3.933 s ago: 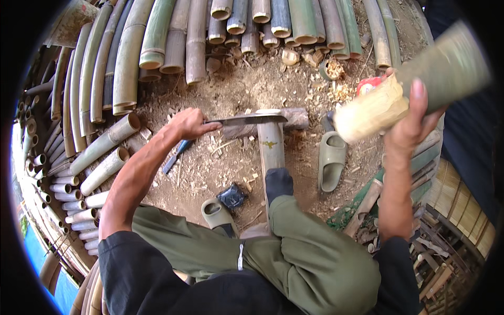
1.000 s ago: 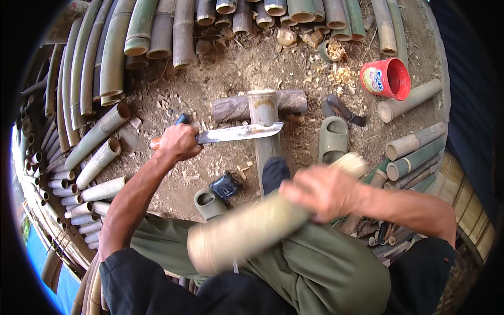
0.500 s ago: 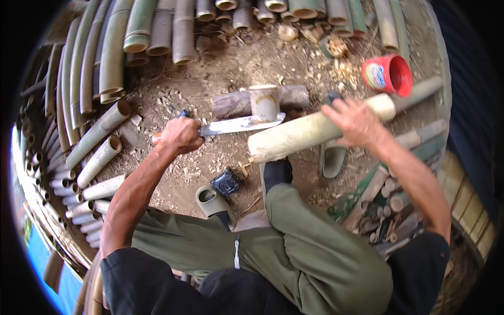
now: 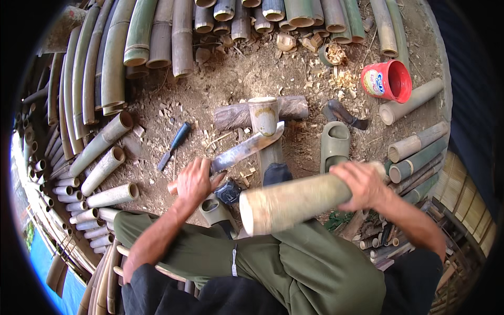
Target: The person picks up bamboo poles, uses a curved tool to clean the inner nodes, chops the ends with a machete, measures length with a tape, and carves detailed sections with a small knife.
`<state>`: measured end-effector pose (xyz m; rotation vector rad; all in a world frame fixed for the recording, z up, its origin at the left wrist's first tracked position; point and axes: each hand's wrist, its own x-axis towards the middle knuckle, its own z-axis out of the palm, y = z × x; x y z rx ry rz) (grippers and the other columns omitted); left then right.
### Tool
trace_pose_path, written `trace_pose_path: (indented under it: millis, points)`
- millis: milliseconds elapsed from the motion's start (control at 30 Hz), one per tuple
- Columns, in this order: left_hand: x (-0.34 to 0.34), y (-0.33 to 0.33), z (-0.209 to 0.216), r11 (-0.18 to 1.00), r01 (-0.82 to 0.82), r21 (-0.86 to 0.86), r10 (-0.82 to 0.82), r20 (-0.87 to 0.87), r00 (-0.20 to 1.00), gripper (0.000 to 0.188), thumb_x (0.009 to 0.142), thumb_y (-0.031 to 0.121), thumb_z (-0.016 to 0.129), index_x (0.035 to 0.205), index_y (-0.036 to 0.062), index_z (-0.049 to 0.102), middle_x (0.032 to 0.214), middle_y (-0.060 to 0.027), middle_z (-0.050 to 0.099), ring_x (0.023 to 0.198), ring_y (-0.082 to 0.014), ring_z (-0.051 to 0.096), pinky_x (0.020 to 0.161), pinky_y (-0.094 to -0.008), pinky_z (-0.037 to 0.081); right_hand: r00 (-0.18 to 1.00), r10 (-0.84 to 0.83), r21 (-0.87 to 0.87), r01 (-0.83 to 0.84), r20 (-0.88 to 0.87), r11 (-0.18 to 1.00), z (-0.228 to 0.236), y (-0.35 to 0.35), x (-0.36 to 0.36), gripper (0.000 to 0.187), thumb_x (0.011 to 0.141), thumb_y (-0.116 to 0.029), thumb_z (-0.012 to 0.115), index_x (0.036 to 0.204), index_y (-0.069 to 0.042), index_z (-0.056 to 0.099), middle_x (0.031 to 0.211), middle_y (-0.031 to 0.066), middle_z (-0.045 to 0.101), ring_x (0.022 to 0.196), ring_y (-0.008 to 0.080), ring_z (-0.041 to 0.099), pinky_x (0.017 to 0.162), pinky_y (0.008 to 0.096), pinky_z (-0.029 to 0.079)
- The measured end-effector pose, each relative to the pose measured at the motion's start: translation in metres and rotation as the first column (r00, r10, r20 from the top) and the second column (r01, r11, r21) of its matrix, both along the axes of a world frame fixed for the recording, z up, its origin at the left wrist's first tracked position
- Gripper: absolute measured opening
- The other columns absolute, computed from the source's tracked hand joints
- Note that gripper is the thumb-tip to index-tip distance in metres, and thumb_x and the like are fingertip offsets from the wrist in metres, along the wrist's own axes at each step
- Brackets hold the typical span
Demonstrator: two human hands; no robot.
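My left hand is closed round the wooden handle of a machete. Its broad blade points up and to the right, the tip near a short upright bamboo piece. My right hand grips a thick, pale, shaved bamboo section from above, near its right end. The section lies tilted above my right thigh, its cut end toward the left, slightly blurred by motion. Behind the upright piece a dark log rests on the ground. Left of the blade lies a chisel-like tool with a dark handle.
Bamboo poles line the far and left sides. More cut lengths lie at the right. A red bucket stands at the far right, near a dark-handled tool. Slippers and a dark box-shaped object lie by my feet among wood chips.
Both hands have come nearer to my body, bringing the machete and the bamboo section along. The chisel-like tool and the tool at the right, partly hidden before, now show fully.
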<state>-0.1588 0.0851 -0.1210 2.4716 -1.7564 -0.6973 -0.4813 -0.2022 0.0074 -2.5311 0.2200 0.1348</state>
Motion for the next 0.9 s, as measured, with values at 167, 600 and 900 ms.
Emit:
trace_pose_path:
  millis: [167,600,900]
  points:
    - [0.042,-0.026,0.016,0.999,-0.012,-0.048,0.013,0.021,1.000,0.044,0.088,0.046,0.068,0.105,0.0063,0.060,0.080,-0.0105,0.062,0.071,-0.0240,0.059,0.066,-0.0412,0.048,0.969,-0.211,0.169,0.231,-0.127,0.958,0.003,0.033,-0.026,0.077,0.053,-0.024,0.086,0.121,0.001,0.057,0.106,0.0185,0.065,0.091,0.0361,0.067,0.081,0.0405,0.056]
    - [0.137,-0.132,0.040,0.950,0.028,0.311,-0.015,-0.045,0.999,0.077,0.082,0.082,0.050,0.069,0.0087,0.071,0.047,-0.0059,0.049,0.046,-0.0206,0.051,0.050,-0.0414,0.040,0.693,-0.637,0.505,0.704,-0.338,0.499,0.042,-0.036,-0.002,0.086,0.066,-0.025,0.083,0.136,0.005,0.043,0.120,0.0131,0.059,0.110,0.0208,0.057,0.098,0.0347,0.044]
    - [0.133,-0.131,0.041,0.937,0.037,0.349,-0.020,-0.052,0.998,0.071,0.084,0.076,0.054,0.080,0.0082,0.076,0.046,-0.0081,0.047,0.046,-0.0243,0.051,0.051,-0.0431,0.041,0.705,-0.708,0.630,0.535,0.034,0.562,0.022,-0.030,0.064,0.096,0.069,-0.015,0.082,0.146,0.004,0.028,0.132,0.0157,0.051,0.122,0.0238,0.053,0.107,0.0369,0.039]
